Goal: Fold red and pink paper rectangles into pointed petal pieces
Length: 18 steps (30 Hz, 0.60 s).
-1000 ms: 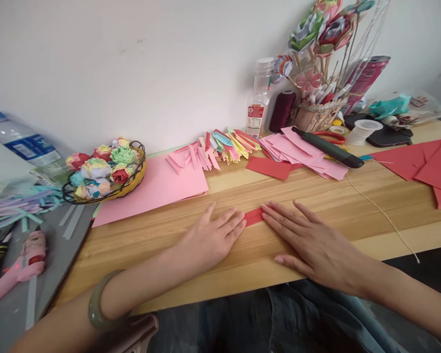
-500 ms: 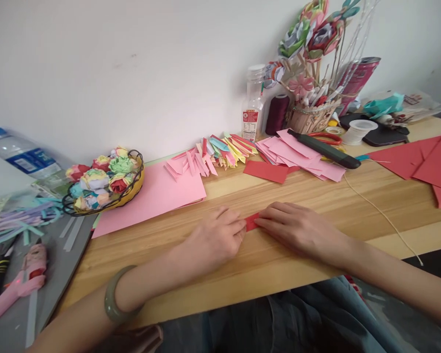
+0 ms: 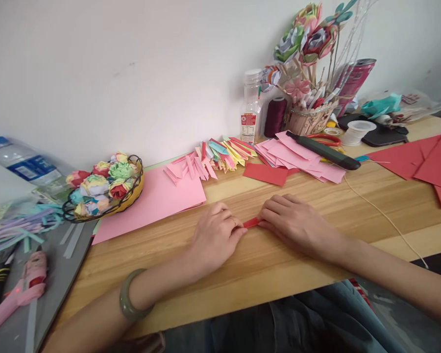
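A narrow red paper strip (image 3: pixel 251 223) spans the gap between my two hands, low over the wooden table (image 3: pixel 220 282). My left hand (image 3: pixel 217 238) pinches its left end between thumb and fingers. At the other end, my right hand (image 3: pixel 297 223) has its fingers closed on the strip, with the paper's end hidden under them. Just behind my hands lies a flat red paper piece (image 3: pixel 265 174), beside a loose stack of pink paper pieces (image 3: pixel 290 152). Folded paper pieces (image 3: pixel 209 159) in several colours are heaped to the left of these.
A basket of paper flowers (image 3: pixel 105 189) rests on pink sheets (image 3: pixel 150 201). A pink glue gun (image 3: pixel 31 282) lies on a grey mat at left. Behind stand a clear bottle (image 3: pixel 250 110) and a flower pot (image 3: pixel 310 117). Red sheets (image 3: pixel 435 159) lie at right, near a dark-handled tool (image 3: pixel 323 151).
The red paper between my hands now shows as a narrower strip. My left hand has turned, its thumb now showing at the paper; my right hand has shifted slightly.
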Available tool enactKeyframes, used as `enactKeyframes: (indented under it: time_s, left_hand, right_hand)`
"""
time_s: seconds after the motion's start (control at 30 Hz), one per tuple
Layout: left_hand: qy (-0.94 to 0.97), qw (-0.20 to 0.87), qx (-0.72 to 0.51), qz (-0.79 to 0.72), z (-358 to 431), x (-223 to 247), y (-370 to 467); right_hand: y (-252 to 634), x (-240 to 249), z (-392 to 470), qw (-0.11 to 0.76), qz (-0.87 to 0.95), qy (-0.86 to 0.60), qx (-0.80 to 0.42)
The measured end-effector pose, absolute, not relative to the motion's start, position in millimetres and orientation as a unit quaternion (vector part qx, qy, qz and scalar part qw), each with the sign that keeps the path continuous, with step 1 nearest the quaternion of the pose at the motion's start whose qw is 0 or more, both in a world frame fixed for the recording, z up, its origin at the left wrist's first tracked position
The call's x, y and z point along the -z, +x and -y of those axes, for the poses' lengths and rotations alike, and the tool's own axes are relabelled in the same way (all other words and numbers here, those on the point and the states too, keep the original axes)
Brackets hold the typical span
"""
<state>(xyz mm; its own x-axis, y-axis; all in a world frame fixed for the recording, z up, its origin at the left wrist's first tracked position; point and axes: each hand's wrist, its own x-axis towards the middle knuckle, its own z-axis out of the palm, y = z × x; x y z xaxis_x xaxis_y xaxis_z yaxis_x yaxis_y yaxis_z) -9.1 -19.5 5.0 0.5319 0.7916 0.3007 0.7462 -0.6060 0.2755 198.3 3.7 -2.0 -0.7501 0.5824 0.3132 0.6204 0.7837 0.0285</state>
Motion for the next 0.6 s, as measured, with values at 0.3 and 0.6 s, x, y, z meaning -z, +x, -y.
enactKeyframes:
  time_s: [0.3, 0.6]
  left_hand:
    - [0.836, 0.083, -0.183, -0.510, 17, -5, -5]
    - [0.821, 0.149, -0.171, -0.523, 16, 0, -14]
  right_hand:
    - [194, 6, -18, 0.139, 0.922, -0.360, 0.007]
    - [201, 11, -20, 0.170, 0.899, -0.397, -0.075]
